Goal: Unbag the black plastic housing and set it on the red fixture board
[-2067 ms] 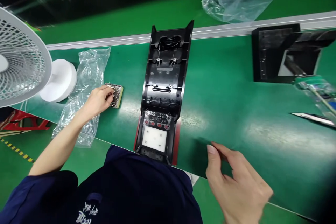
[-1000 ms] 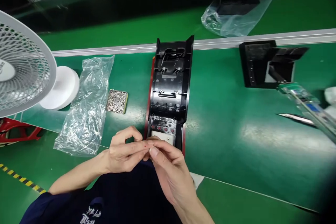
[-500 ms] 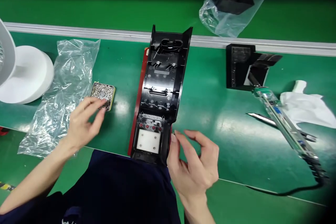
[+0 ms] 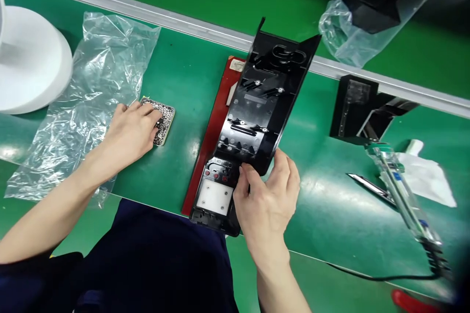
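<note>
A long black plastic housing (image 4: 257,117) lies open side up on the green belt (image 4: 323,205), over a red panel (image 4: 209,142). My right hand (image 4: 268,200) grips the housing's right edge near its lower end, thumb resting on the inside. My left hand (image 4: 130,132) reaches left, fingertips on a small tray of screws (image 4: 165,118). Whether those fingers hold a screw is hidden.
A crumpled clear bag (image 4: 88,93) lies left of the tray, beside a white fan base (image 4: 29,63). On the right are a black bracket part (image 4: 363,107), an electric screwdriver (image 4: 404,195) with its cable, tweezers (image 4: 369,187) and a white cloth (image 4: 426,181). A bagged black part (image 4: 367,14) sits beyond the rail.
My hands met in front of the housing, then parted. My left hand returned to the screw tray; my right hand took hold of the housing's edge. The view shifted and tilted.
</note>
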Motion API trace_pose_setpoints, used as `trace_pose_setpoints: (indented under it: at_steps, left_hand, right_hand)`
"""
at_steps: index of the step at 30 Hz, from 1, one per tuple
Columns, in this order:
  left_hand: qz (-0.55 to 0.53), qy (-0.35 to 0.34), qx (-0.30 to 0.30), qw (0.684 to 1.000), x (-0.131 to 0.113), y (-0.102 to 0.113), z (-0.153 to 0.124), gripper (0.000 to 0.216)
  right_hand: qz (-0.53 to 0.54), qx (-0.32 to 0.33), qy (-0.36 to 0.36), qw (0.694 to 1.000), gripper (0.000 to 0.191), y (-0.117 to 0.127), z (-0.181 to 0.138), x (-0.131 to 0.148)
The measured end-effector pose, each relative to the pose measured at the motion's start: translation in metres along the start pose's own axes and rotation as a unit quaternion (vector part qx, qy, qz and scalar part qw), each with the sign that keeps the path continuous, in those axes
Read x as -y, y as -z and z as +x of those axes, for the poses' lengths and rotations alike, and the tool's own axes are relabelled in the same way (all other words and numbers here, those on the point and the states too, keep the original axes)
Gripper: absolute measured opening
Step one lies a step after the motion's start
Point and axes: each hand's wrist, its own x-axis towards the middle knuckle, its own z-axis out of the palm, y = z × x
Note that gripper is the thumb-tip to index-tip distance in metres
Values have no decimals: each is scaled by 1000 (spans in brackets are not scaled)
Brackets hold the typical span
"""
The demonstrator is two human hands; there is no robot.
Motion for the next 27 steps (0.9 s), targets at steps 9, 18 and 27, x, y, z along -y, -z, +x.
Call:
trace_pose_setpoints:
  at_steps: [9,18,27]
  left_hand:
    - [-25,-10,-11,1000,3,-7,-4,13]
    - [-53,9,-34,998,0,-10,-1,9]
    - [-60,-39,-192,979,3,-23,-8,13]
  right_hand:
    - [29,1,4,1000,22,-1,-10,-1]
    - [123,-42,-21,991,12,9,-17,-8]
    - [218,-112,-54,968,6,35,-38,-24]
